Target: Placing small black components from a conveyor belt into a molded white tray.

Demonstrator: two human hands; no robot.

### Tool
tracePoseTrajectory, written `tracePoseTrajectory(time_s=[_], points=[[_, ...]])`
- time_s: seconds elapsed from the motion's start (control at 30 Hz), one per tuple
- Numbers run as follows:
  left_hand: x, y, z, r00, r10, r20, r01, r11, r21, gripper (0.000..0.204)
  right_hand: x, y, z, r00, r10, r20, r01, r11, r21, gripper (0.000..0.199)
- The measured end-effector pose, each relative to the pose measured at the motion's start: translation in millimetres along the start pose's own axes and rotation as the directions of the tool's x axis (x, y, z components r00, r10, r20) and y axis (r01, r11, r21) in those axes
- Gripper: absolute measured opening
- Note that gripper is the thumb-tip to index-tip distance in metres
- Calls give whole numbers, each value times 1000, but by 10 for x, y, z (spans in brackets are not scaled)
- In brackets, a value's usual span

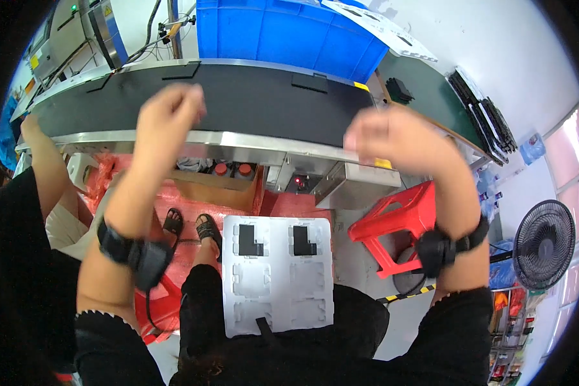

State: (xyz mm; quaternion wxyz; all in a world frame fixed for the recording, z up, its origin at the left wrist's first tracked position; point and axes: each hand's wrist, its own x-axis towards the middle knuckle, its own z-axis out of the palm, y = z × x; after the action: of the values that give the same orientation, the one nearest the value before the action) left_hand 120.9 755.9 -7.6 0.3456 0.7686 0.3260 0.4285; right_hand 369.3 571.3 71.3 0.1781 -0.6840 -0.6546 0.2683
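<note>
Reaching forward at the near edge of the conveyor belt (251,103), both hands appear blurred. The left hand (167,116) has its fingers curled and pressed together over the belt's near part; whether they pinch anything cannot be told. The right hand (392,138) is held in a loose fist at the steel rim (238,138) of the conveyor, fingers bunched together; no item can be made out in it. Each forearm carries a black wrist strap: the left strap (132,251) has a cable hanging from it, and the right strap (441,248) also trails a cable.

Below the hands, a white moulded tray (278,283) rests on the person's lap. It has 2 columns of pockets. 2 black parts (249,240) sit in the top row, 1 in each pocket; the lower pockets show only white. A small black piece (264,325) lies at the tray's near edge.

On the belt, flat black parts (309,82) lie near the far edge, well apart from both hands. A blue crate (283,32) stands behind the conveyor. A red plastic stool (399,222) stands on the floor to the right, with a black fan (543,244) beyond it. Another person's arm (45,164) rests at the conveyor's left end.
</note>
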Motion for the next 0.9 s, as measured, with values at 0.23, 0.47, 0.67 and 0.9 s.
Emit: tracePoseTrajectory(time_s=[0.23,0.47,0.67,0.9], points=[[1092,-482,319,964,12,-265,239,395,887,65,1292,1246,-422,849,-177,-498,-237,715,-657,48],[1226,-610,340,994,-108,-19,63,421,905,56,1173,1188,-507,880,338,-334,-458,787,-412,48],[1041,-148,495,966,-157,204,-82,562,823,41,410,564,24,758,31,-652,-235,945,-229,36],[739,-85,604,966,51,255,-233,604,762,41,-686,489,2084,872,448,-198,-367,865,342,39]])
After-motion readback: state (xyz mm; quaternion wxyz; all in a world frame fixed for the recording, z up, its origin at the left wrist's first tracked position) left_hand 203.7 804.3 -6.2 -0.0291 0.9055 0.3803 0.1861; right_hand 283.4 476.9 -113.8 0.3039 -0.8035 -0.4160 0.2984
